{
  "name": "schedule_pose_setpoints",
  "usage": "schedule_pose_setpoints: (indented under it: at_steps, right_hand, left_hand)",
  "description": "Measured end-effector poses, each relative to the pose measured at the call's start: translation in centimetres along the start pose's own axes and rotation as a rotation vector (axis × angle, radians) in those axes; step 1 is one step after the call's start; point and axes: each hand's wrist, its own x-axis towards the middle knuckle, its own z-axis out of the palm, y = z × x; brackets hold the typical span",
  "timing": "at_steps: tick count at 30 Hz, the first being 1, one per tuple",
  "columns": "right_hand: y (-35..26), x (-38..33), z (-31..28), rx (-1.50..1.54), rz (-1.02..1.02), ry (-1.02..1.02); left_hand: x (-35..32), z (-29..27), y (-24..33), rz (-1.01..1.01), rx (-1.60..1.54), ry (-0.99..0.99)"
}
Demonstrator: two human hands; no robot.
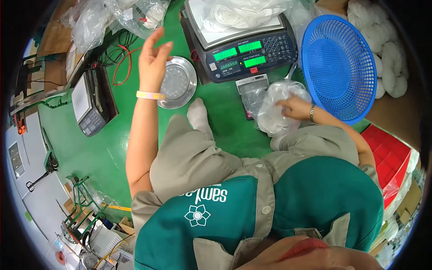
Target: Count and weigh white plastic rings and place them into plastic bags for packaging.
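Observation:
My left hand (155,56) is raised with its fingers apart and nothing in them, beside a round metal dish (192,83) on the green floor. The dish has a wide shiny rim and pale contents I cannot make out. My right hand (297,108) rests on a clear plastic bag (272,118) of white, coiled-looking items, its fingers bent and closed on the plastic. The bag lies in front of a counting scale (274,56) with green lit displays. Another clear bag of white items (238,15) sits on the scale's pan. A calculator (252,82) is partly covered by the near bag.
A blue plastic basket (339,27) stands to the right, next to white bundles (393,67). Nearer lies a red box-like thing (384,153). On the left are a second scale (92,119), a red cable (118,72) and clear plastic bags (92,27).

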Motion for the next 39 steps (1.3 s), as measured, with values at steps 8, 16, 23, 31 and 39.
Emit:
schedule_pose_setpoints:
  at_steps: [8, 16, 23, 31, 39]
  right_hand:
    - [2.0, 0.4, 5.8, 0.462, 0.424, -0.376]
    - [0.7, -2.2, -1.7, 0.245, 0.126, 0.432]
    - [0.4, 0.0, 0.1, 0.199, -0.039, 0.264]
    - [1.9, -0.8, 1.5, 0.653, -0.008, 0.071]
    - [2.8, -0.9, 1.3, 0.933, 0.286, 0.745]
  left_hand:
    - [-3.2, 2.6, -4.3, -0.216, 0.257, -0.401]
    - [-7.4, 2.4, -8.5, -0.402, 0.395, -0.731]
    - [-7.9, 2.8, -9.5, -0.458, 0.433, -0.842]
    - [-8.0, 3.1, -9.7, -0.509, 0.489, -0.849]
    - [-8.4, 2.9, -11.2, -0.507, 0.457, -0.886]
